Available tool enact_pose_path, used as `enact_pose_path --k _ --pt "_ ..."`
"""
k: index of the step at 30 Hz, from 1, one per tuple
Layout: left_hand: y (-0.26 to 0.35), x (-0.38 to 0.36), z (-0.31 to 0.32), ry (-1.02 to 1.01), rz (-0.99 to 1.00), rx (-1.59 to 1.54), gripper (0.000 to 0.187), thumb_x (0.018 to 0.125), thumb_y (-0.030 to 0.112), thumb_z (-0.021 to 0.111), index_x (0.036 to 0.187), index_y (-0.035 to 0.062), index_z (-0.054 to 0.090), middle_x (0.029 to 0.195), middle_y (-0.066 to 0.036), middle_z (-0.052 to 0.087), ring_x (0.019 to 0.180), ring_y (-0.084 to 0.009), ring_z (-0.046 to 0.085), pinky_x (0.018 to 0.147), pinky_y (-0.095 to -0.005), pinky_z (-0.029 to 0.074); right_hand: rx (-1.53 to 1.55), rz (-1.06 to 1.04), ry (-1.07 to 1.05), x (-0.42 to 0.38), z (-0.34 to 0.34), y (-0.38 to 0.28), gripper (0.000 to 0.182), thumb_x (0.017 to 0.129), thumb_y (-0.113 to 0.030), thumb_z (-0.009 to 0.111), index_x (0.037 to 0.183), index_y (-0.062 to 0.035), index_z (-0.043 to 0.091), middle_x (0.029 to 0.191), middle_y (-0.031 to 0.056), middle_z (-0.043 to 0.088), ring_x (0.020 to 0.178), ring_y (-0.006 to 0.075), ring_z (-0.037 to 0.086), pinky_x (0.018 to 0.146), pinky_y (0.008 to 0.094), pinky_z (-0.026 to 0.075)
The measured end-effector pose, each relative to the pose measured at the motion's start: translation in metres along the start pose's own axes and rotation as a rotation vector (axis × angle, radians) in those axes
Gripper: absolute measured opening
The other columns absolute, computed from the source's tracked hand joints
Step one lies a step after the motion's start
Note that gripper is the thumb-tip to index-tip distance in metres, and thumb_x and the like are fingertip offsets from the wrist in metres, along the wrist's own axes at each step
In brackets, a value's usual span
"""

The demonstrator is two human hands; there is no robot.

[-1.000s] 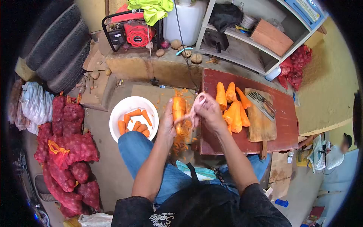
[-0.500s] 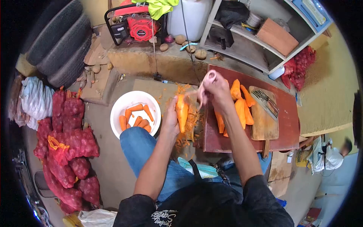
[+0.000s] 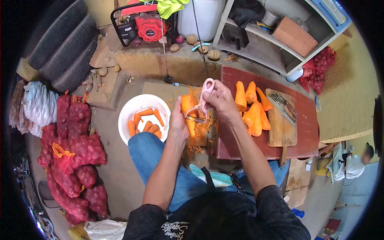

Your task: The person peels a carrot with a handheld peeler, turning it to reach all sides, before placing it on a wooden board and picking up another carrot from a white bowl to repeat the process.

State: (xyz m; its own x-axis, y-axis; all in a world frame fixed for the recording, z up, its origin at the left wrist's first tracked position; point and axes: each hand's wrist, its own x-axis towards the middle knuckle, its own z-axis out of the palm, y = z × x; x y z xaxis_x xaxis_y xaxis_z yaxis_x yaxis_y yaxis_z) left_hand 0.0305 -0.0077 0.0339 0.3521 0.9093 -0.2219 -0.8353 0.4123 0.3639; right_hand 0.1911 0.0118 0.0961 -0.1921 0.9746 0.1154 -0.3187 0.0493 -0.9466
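My left hand (image 3: 178, 122) is closed around a large carrot (image 3: 189, 105), its narrow end pointing down toward me. In my right hand (image 3: 221, 101) is a pink peeler (image 3: 205, 97), gripped by its looped handle, with the blade lying across the carrot's middle. Orange peelings (image 3: 201, 138) are strewn on the floor beneath my hands. To the left, a white basin (image 3: 125, 110) holds several peeled-looking carrot pieces (image 3: 149, 126). Several bright carrots (image 3: 253, 116) lie on the red table at right.
On the red table (image 3: 236, 150) lies a wooden cutting board (image 3: 280, 132) with knives (image 3: 283, 108) on it. Mesh sacks of onions (image 3: 78, 154) line the left side. Tyres (image 3: 66, 44), a red generator (image 3: 150, 30) and a shelf unit (image 3: 260, 52) stand farther back.
My right hand has come down and left, bringing the peeler from above onto the carrot. The carrot stays in my left hand, which has shifted slightly.
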Motion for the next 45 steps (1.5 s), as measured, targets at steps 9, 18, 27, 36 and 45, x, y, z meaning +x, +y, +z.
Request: enact_pose_path --k 9,18,27,36,45 --pt "0.001 -0.003 0.000 -0.043 -0.063 0.027 0.046 0.103 0.049 0.046 0.112 0.0048 0.058 0.085 -0.012 0.070 0.059 -0.0194 0.068 0.046 -0.0285 0.058 0.116 -0.019 0.037 -0.003 -0.004 0.010 0.028 0.091 -0.022 0.074 0.105 -0.0067 0.055 0.083 0.0011 0.064 0.066 0.0084 0.062 0.058 0.0221 0.049" --pt "0.004 0.001 0.001 0.032 0.000 0.033 0.045 0.103 0.049 0.045 0.110 0.0061 0.058 0.081 -0.011 0.069 0.051 -0.0193 0.066 0.037 -0.0288 0.056 0.162 0.094 -0.025 0.022 -0.006 0.012 0.029 0.088 -0.020 0.076 0.107 -0.0071 0.058 0.084 -0.0021 0.063 0.066 0.0068 0.061 0.058 0.0209 0.049" --pt "0.003 -0.011 0.015 0.221 -0.007 -0.002 0.046 0.104 0.049 0.042 0.110 0.0068 0.058 0.079 -0.008 0.067 0.057 -0.0176 0.067 0.045 -0.0312 0.057 0.019 0.071 -0.122 -0.001 0.015 -0.009 0.035 0.089 -0.018 0.074 0.115 -0.0054 0.054 0.092 -0.0004 0.061 0.072 0.0088 0.063 0.063 0.0238 0.054" --pt "-0.004 -0.005 -0.009 0.047 -0.131 0.062 0.048 0.101 0.054 0.043 0.108 0.0090 0.056 0.081 -0.008 0.061 0.060 -0.0180 0.060 0.046 -0.0317 0.051 -0.036 -0.091 0.006 0.000 -0.007 -0.001 0.028 0.093 -0.014 0.068 0.115 -0.0058 0.053 0.089 0.0020 0.062 0.072 0.0106 0.064 0.058 0.0243 0.051" --pt "-0.003 -0.011 0.008 0.149 -0.060 0.194 0.051 0.098 0.058 0.049 0.107 0.0088 0.058 0.075 -0.009 0.062 0.056 -0.0182 0.061 0.042 -0.0283 0.049 -0.082 -0.047 -0.007 -0.011 -0.005 -0.010 0.034 0.089 -0.016 0.073 0.116 -0.0058 0.055 0.092 0.0008 0.062 0.080 0.0090 0.062 0.065 0.0247 0.051"
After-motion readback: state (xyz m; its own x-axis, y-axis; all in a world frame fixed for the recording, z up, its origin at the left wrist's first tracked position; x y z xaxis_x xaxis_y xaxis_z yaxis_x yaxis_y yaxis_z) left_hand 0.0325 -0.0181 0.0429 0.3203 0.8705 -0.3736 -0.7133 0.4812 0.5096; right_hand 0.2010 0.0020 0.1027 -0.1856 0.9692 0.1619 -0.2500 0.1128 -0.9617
